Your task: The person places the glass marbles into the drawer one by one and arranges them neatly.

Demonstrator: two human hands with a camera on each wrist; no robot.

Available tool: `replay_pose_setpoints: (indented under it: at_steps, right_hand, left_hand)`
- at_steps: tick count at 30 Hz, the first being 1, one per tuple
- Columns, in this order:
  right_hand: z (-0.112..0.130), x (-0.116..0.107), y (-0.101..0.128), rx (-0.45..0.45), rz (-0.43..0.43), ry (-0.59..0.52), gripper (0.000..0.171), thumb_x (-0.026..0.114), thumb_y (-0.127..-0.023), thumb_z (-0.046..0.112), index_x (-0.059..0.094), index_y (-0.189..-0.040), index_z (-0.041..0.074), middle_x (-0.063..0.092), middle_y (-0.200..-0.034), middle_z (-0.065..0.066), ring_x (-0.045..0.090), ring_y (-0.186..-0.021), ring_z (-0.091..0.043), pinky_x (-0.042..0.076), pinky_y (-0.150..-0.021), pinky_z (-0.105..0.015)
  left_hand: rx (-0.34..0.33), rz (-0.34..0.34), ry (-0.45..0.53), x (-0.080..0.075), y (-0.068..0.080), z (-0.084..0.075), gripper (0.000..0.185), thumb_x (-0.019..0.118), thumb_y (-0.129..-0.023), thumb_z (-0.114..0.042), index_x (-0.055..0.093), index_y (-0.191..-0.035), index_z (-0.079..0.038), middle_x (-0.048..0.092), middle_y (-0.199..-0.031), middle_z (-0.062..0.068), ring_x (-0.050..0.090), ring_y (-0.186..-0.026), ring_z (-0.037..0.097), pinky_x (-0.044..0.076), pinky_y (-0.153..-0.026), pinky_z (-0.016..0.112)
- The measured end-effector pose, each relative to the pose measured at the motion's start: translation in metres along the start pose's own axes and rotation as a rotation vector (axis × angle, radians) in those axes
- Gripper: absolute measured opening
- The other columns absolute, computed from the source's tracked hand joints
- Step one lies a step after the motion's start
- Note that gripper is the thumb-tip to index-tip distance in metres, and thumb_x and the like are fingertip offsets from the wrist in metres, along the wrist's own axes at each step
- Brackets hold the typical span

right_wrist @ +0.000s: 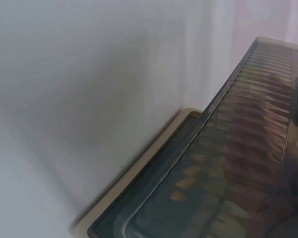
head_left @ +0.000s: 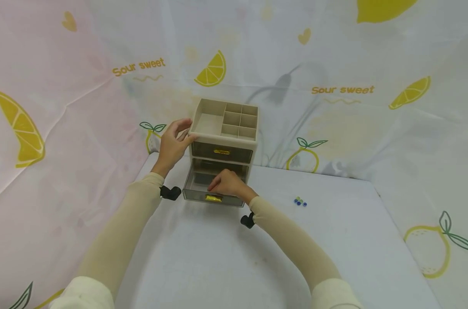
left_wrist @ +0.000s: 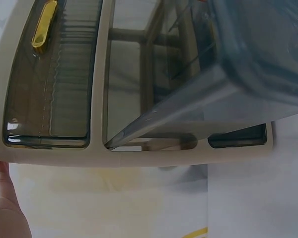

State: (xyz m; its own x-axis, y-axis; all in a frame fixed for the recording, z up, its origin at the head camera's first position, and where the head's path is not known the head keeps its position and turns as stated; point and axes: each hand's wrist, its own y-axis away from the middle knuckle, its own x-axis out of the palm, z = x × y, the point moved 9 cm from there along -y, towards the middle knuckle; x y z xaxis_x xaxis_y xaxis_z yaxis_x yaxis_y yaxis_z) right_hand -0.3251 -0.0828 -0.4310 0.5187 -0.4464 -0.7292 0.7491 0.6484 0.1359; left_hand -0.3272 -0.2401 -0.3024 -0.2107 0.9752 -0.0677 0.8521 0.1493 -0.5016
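A beige desktop drawer organizer (head_left: 223, 139) stands toward the back of the table, its middle drawer (head_left: 193, 195) pulled out. My left hand (head_left: 173, 143) rests against the organizer's upper left corner, thumb near the front edge and fingers along the side; the left wrist view shows part of this hand (left_wrist: 7, 213) at the lower left. My right hand (head_left: 229, 182) reaches over the open drawer with its fingers bent downward. Whether anything is between its fingertips is hidden. The right wrist view shows the transparent drawer front (right_wrist: 223, 163), but not the hand.
Several small blue and yellow-green bead-like pieces (head_left: 299, 203) lie together on the white table (head_left: 334, 240), right of the organizer. The closed top drawer (head_left: 237, 155) has a gold handle (head_left: 221, 152). Divided compartments (head_left: 239, 120) form the organizer's top. Lemon-print cloth (head_left: 257, 51) hangs behind.
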Motion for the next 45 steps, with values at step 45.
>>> replay_pose_setpoints:
  at_steps: [45]
  right_hand:
    - [-0.008, -0.051, 0.036, -0.102, -0.205, -0.403, 0.015, 0.078, -0.085, 0.018, 0.077, -0.093, 0.005, 0.074, -0.081, -0.005, 0.072, -0.074, -0.029, 0.064, -0.069, -0.04]
  left_hand:
    - [0.005, -0.004, -0.053, 0.001, 0.001, -0.003, 0.052, 0.072, -0.083, 0.007, 0.05, -0.129, 0.015, 0.052, -0.131, 0.028, 0.048, -0.125, 0.037, 0.042, -0.11, 0.039]
